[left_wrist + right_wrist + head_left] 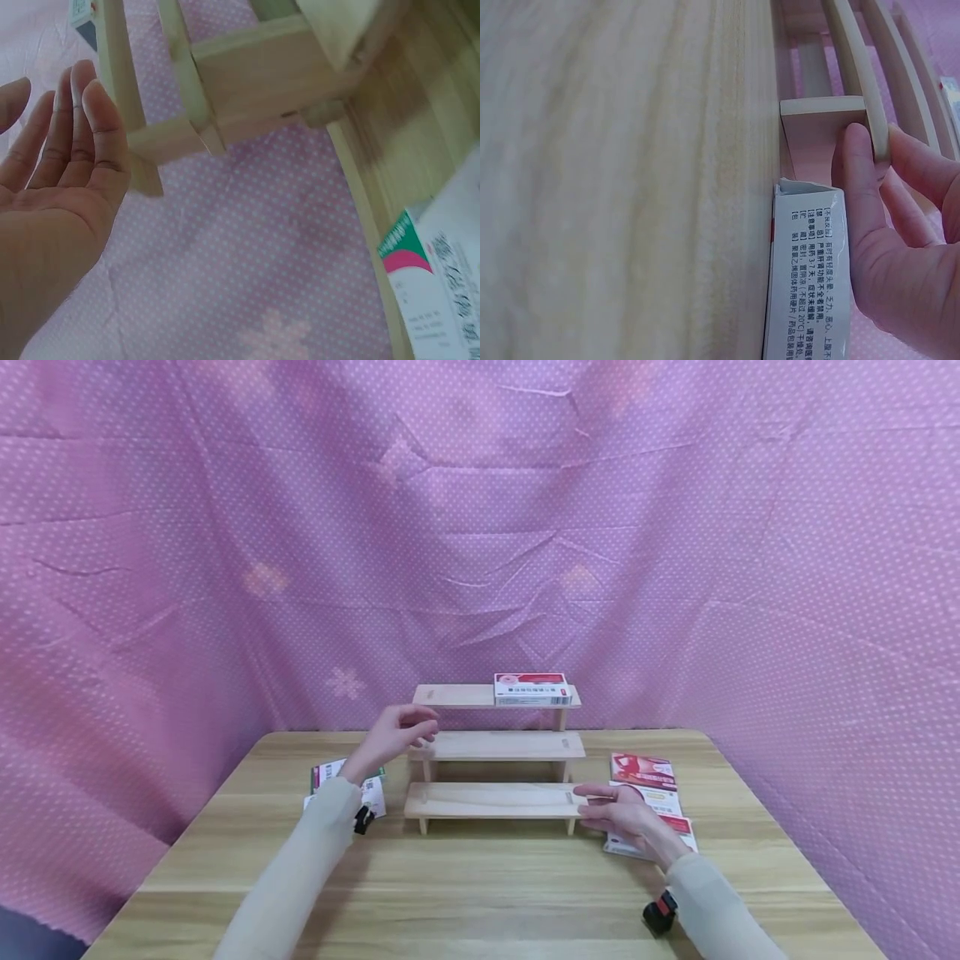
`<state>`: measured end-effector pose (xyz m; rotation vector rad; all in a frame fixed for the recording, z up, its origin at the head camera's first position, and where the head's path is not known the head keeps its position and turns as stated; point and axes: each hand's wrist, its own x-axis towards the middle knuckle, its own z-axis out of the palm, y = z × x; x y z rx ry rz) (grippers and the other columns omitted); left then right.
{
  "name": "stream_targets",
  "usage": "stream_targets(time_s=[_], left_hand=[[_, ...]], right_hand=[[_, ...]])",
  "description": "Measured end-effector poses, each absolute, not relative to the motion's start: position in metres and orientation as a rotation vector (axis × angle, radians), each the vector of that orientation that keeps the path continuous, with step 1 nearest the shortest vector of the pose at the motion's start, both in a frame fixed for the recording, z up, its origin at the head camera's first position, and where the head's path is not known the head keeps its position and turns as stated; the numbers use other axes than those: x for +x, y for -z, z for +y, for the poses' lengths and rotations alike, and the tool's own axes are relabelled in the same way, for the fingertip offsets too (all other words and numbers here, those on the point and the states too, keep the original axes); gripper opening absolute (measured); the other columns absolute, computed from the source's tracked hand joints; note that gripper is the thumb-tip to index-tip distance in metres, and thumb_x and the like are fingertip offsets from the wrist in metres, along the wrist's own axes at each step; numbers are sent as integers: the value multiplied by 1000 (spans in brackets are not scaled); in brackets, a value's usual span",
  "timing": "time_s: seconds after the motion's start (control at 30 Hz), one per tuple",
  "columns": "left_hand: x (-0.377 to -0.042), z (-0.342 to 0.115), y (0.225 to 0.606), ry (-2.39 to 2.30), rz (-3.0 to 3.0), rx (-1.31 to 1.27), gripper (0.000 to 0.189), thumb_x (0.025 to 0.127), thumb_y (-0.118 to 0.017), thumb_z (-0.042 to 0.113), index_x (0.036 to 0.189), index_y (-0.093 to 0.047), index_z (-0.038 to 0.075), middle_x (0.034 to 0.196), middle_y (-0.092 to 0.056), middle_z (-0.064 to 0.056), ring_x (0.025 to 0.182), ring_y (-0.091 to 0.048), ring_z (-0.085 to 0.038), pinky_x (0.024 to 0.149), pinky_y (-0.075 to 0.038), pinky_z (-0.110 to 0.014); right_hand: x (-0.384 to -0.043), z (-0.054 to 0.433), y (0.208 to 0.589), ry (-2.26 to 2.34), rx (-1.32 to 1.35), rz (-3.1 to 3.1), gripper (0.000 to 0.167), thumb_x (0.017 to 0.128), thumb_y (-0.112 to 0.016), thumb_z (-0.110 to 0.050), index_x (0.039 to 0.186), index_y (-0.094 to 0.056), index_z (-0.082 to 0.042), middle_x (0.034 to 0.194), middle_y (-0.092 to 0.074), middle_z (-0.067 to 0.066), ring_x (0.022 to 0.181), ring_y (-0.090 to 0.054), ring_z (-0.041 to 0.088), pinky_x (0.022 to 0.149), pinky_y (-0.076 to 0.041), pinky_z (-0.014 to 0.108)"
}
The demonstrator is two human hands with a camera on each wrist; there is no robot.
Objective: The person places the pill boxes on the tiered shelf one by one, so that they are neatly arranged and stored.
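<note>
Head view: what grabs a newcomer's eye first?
The three-step wooden rack at the middle of the table, with one red-and-white box lying at the right end of its top step. The right hand touches the right end of the bottom step, over the red-and-white boxes lying flat on the table; the left hand hangs open by the rack's left side, holding nothing.

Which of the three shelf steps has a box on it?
The top step: a red and white box lies at its right end. The middle step and bottom step carry no box.
</note>
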<state>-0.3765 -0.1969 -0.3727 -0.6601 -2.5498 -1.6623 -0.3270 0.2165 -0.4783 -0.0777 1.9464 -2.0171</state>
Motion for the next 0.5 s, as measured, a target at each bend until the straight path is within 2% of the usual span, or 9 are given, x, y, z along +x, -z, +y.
stream_targets(time_s=[0.1, 0.23, 0.5], left_hand=[[-370, -208, 377, 1653, -2563, -645, 37, 97, -62, 25, 126, -61, 1, 113, -68, -24, 94, -69, -23, 81, -60, -37], [-364, -220, 382, 1661, -2588, -616, 39, 98, -61, 25, 128, -59, 0, 112, -69, -19, 94, -69, -21, 81, -60, -34], [-352, -246, 400, 1673, -2646, -570, 39, 96, -63, 25, 128, -60, 2, 112, -70, -19, 95, -68, -23, 82, -59, -36]], right_hand=[[-326, 216, 478, 2012, -74, 1949, 48, 91, -63, 0, 137, -50, 8, 118, -63, 16, 102, -67, 19, 95, -56, 38], [-326, 216, 477, 2013, -77, 1952, 48, 92, -63, 0, 137, -49, 9, 119, -62, 17, 102, -67, 20, 95, -56, 38], [-326, 214, 476, 2017, -101, 1945, 50, 92, -62, 1, 139, -46, 10, 123, -62, 17, 103, -66, 18, 94, -56, 37]])
